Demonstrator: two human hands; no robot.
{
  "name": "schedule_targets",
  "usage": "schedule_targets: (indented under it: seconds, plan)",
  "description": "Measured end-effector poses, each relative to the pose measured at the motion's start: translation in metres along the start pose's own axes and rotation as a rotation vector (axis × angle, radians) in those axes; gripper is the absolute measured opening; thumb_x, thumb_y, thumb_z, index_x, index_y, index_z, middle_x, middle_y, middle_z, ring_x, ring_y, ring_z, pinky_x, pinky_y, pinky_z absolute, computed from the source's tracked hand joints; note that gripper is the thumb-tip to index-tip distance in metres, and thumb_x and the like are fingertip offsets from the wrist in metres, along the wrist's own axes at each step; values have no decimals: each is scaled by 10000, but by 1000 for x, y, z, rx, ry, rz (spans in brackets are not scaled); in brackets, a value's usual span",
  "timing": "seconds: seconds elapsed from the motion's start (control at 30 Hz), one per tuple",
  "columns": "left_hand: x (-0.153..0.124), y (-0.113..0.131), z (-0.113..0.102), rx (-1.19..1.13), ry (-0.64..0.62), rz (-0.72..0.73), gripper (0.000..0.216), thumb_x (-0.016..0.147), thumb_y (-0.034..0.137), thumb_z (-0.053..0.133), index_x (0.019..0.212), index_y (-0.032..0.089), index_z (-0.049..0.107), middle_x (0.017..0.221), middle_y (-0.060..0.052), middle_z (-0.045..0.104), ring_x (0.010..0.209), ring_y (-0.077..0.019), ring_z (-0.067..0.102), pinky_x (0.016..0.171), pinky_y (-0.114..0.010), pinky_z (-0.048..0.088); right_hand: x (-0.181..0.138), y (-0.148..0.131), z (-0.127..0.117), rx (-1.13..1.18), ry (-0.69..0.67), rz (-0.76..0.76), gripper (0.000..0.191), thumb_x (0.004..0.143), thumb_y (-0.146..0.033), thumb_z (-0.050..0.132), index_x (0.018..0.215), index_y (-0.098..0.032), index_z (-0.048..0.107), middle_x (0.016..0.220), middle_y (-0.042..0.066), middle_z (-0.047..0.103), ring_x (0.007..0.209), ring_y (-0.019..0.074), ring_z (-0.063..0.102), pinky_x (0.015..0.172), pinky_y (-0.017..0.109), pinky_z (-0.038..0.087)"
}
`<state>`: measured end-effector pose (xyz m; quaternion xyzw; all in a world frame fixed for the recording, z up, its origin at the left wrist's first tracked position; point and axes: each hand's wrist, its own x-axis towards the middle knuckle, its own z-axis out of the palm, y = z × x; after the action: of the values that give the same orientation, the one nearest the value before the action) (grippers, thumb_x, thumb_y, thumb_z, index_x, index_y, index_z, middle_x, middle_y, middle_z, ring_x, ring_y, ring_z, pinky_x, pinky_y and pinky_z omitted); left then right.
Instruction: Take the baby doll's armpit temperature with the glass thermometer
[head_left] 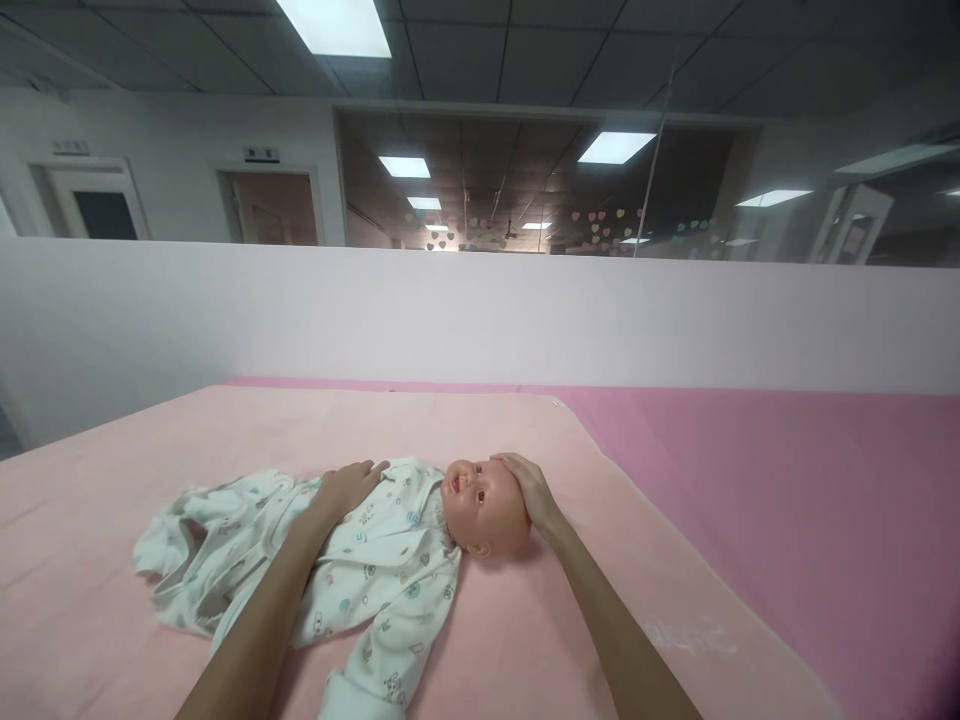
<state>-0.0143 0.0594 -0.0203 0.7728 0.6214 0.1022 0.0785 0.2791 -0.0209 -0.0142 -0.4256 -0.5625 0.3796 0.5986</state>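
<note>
A baby doll [484, 505] lies on its back on a pale pink mat, its head towards the right. It wears a white romper [397, 570] printed with small animals and dots; one sleeve stretches towards me and the legs lie crumpled to the left. My left hand [351, 488] rests flat on the romper's front, over the belly, fingers extended. My right hand [531, 490] lies along the top of the doll's head, fingers stretched out and touching it without gripping. The doll's hands and feet are not visible, covered by the cloth.
The pale pink mat [600, 600] lies over a brighter pink surface [750, 480] showing at the right. A low white wall [480, 320] runs along the back. Beyond it are doors, a large window with heart stickers, and ceiling lights.
</note>
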Motion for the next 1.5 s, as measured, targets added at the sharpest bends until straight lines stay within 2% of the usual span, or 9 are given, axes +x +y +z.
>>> schedule_targets:
  seconds: [0.23, 0.47, 0.87, 1.03, 1.17, 1.23, 1.3, 1.43, 1.5]
  plan:
    - [2, -1, 2, -15, 11, -11, 522, 819, 529, 207, 925, 219, 614, 1055, -108, 647, 1015, -318, 556, 833, -427, 364, 0, 2, -1, -20, 84, -10, 369, 700, -488, 575, 925, -203, 639, 1046, 44, 617, 973, 212, 529, 866, 315, 386]
    - [1, -1, 2, -3, 15, -3, 511, 824, 506, 217, 955, 224, 623, 1059, -98, 645, 1020, -309, 553, 846, -421, 366, 0, 0, -1, -1, -14, 0, 318, 705, -476, 543, 608, -174, 566, 690, 13, 599, 697, 166, 503, 677, 280, 400]
    - [2, -4, 5, -21, 19, 16, 500, 835, 487, 220, 976, 215, 615, 1059, -109, 639, 1013, -320, 550, 836, -441, 364, 0, 0, 0, 9, -1, -24, 300, 704, -460, 555, 685, -165, 604, 764, 31, 622, 760, 178, 526, 720, 279, 413]
    - [2, -3, 7, -298, 309, 30, 370, 771, 438, 407, 943, 200, 632, 1001, -101, 635, 990, -286, 548, 859, -400, 371, 0, 0, 1, 10, 12, -8, 323, 714, -462, 546, 748, -152, 628, 850, 54, 644, 834, 193, 551, 778, 295, 416]
    - [-3, 3, 0, -956, 614, 49, 339, 686, 406, 554, 911, 163, 624, 933, -77, 620, 856, -221, 565, 708, -295, 434, 1, 2, 1, 4, -10, -44, 327, 714, -466, 545, 726, -149, 625, 822, 46, 648, 814, 186, 549, 773, 290, 412]
    - [-10, 8, -5, -1289, 547, 110, 342, 659, 401, 609, 892, 151, 616, 792, -45, 605, 675, -158, 546, 609, -257, 420, 2, 3, 0, 1, -14, -52, 333, 712, -475, 549, 711, -150, 620, 803, 37, 645, 799, 181, 544, 759, 283, 411]
    - [-20, 15, -10, -1425, 345, 249, 323, 649, 374, 646, 879, 149, 619, 701, -15, 574, 567, -107, 488, 557, -228, 387, 2, 3, 0, 2, -3, -46, 334, 708, -482, 555, 680, -152, 600, 773, 26, 635, 760, 169, 535, 725, 273, 412]
    - [-37, 32, -17, -1040, -219, 525, 360, 550, 266, 758, 882, 160, 668, 758, -23, 602, 634, -110, 492, 566, -205, 364, 0, 0, 1, -13, 17, -9, 346, 713, -493, 546, 653, -153, 563, 730, 22, 614, 708, 160, 523, 668, 264, 415]
    - [-39, 37, -18, -860, -332, 537, 381, 514, 254, 785, 871, 161, 690, 749, -25, 613, 650, -121, 497, 560, -205, 362, -1, -1, 2, -27, 20, -2, 359, 719, -504, 534, 659, -151, 562, 728, 28, 616, 707, 166, 530, 662, 269, 422]
